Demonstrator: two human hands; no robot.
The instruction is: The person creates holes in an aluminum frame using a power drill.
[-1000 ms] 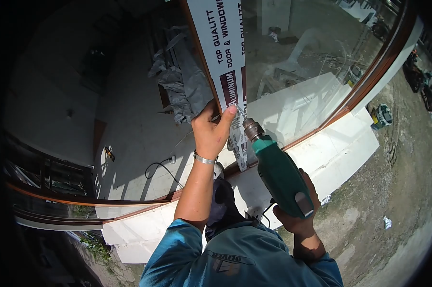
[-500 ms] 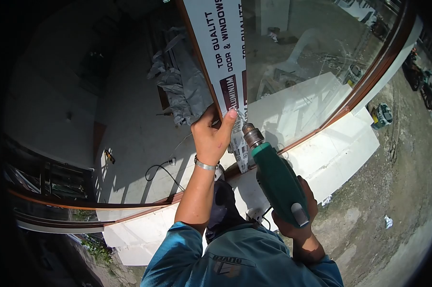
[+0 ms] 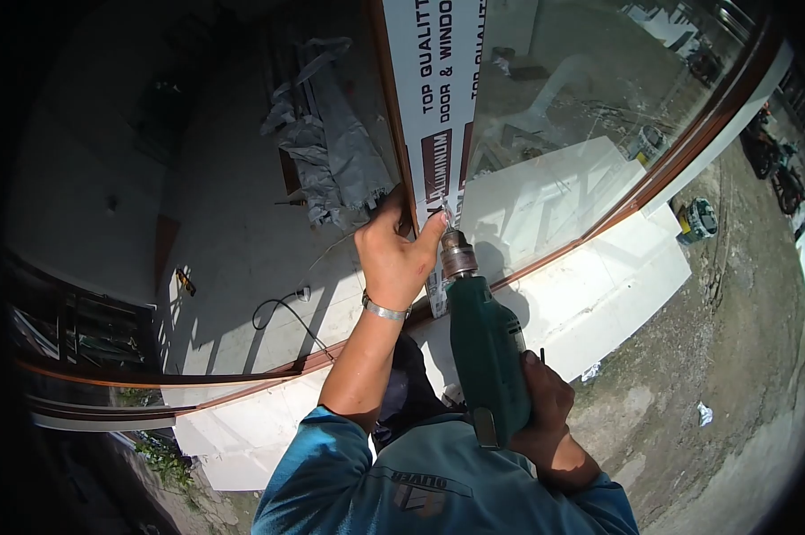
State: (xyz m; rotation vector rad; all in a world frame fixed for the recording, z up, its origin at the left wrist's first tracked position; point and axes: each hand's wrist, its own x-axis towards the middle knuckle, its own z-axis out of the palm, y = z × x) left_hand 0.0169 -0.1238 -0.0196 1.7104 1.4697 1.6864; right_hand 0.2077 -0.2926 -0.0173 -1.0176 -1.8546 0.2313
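Green electric drill (image 3: 484,357) clenched in right hand (image 3: 540,406), metal chuck just below left thumb tip. Left hand (image 3: 393,254) grips brown aluminium frame post (image 3: 438,107) wrapped in white printed film, fingers curled around edge.

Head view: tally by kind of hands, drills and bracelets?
Hands: 2, the left hand on the frame post and the right hand gripping the drill
Drills: 1, the drill
Bracelets: 1, the bracelet on the left wrist
Total: 4
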